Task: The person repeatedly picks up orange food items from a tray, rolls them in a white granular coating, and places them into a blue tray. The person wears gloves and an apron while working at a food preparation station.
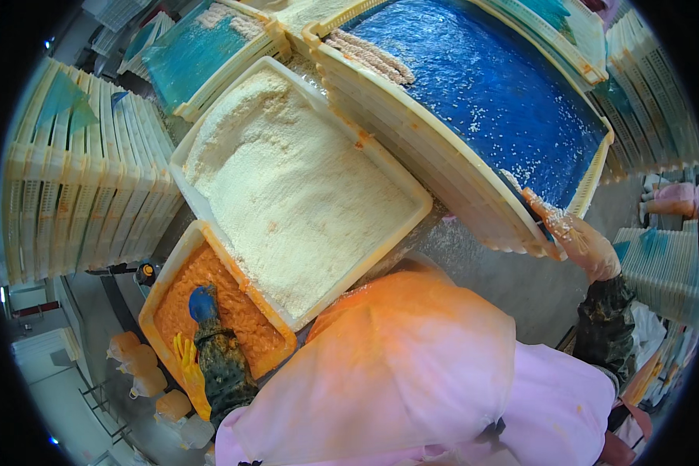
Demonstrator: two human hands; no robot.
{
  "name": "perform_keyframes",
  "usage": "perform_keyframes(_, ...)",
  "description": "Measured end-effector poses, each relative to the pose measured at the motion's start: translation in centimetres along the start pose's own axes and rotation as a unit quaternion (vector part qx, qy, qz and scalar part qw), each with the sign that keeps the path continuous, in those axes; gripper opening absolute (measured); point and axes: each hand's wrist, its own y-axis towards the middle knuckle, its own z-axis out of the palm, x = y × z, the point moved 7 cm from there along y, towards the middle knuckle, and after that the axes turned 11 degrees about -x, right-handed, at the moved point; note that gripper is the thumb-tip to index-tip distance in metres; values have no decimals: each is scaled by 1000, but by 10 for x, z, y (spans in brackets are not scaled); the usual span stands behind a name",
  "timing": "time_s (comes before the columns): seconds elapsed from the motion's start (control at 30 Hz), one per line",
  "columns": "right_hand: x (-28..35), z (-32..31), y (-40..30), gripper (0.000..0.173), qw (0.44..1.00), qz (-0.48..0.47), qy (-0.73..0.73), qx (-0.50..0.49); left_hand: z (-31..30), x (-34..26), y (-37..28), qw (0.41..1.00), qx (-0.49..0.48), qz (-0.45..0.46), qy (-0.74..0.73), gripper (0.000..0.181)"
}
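Note:
My left hand point(203, 303), in a blue covering, reaches over a tub point(151, 297) of orange paste point(177, 291); its fingers are not distinct. A yellow glove point(191, 373) lies along my left forearm; whether it is worn cannot be told. Under a clear, crumb-dusted glove, my right hand point(574, 236) rests at the near right corner of a large cream plastic tray point(597, 143), its fingertips at the rim and its thumb hidden. This tray is lined with blue sheeting point(472, 87), scattered with white crumbs, and holds several crumb-coated sticks point(373, 57). Between the hands stands a tub point(422, 204) of white crumbs point(285, 192).
Stacked trays stand at the left point(87, 192) and right point(661, 274). A teal-lined tray point(227, 81) with coated sticks is at the upper left. Plastic jugs point(140, 361) stand on the floor, lower left. A person's legs point(673, 200) show at the far right.

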Motion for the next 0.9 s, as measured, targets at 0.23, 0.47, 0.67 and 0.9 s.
perform_keyframes(0.23,22,13,16,66,996,-41,63,-47,6,15,-10,987,18,-31,-159,33)
perform_keyframes(0.47,35,25,34,58,966,107,231,-43,7,38,-27,928,-31,101,-357,36)
perform_keyframes(0.67,-31,-22,6,40,986,130,14,-106,9,67,-46,815,142,-94,-554,36)
perform_keyframes(0.9,63,8,37,33,986,-25,6,-165,9,187,-10,866,76,56,-491,40)
